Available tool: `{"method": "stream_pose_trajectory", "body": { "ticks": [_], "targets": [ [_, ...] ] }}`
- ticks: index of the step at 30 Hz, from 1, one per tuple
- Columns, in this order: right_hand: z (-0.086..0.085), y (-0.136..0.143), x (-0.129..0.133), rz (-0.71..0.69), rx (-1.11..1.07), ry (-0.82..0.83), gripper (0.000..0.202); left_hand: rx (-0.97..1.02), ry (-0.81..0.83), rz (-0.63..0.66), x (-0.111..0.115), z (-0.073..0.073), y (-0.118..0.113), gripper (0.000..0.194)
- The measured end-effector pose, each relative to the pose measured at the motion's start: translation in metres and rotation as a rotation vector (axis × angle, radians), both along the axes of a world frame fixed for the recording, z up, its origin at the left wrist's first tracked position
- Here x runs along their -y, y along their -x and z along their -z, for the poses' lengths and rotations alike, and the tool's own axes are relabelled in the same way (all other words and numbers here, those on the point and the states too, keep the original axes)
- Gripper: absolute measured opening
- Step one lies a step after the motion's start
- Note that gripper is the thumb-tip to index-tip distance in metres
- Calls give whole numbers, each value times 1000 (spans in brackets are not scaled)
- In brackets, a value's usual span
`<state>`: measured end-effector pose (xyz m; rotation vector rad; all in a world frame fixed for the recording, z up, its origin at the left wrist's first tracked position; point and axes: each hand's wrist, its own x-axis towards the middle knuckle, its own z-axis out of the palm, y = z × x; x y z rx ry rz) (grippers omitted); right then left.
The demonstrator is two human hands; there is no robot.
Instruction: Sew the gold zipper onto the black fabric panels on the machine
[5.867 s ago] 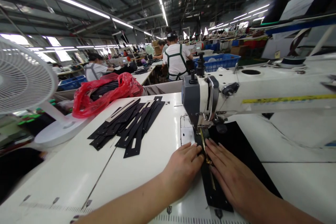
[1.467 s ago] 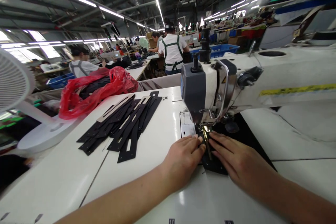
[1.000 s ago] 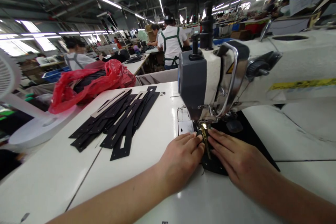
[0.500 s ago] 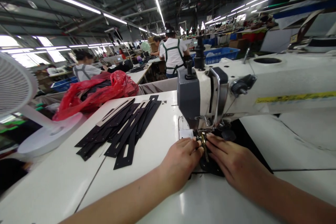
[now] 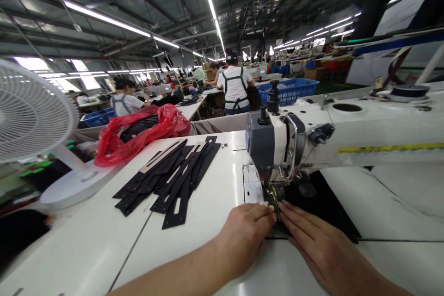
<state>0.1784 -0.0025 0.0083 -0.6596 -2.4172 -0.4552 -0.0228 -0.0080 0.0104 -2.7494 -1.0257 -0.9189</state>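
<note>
A brass-toothed zipper (image 5: pixel 276 200) runs toward me from under the needle area of a white and grey sewing machine (image 5: pixel 258 148). It lies on a flat black piece (image 5: pixel 321 196) that spreads to the right beneath the machine arm. My left hand (image 5: pixel 244 233) is just left of the zipper, fingers curled together, with the fingertips pressing the work at its edge. On the other side, my right hand (image 5: pixel 322 243) rests with straight fingers flat on the black piece. Both sets of fingertips are close in front of the presser foot, whose contact with the work is partly hidden.
Black slotted strips (image 5: pixel 176 180) lie in a loose pile on the white table (image 5: pixel 208 222), left of the machine. Behind them is a red plastic bag (image 5: pixel 145 132), with a white fan (image 5: pixel 31 111) at the left. A blue basket (image 5: pixel 294 90) and co-workers are farther off.
My view has shifted, so the scene sits lower and more to the right. Both hands are slightly farther from the presser foot, and the right hand has slid back toward me.
</note>
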Motion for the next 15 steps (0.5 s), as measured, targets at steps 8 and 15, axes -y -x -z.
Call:
{"method": "stream_pose_trajectory", "body": {
  "ticks": [8,15],
  "targets": [
    [-4,4,-2,9,36,-27,41,-51,-67,30,-1,-4,-4,21],
    [3,2,-8,11,78,6,40,-70,-35,27,-6,-6,-3,25]
  ]
}}
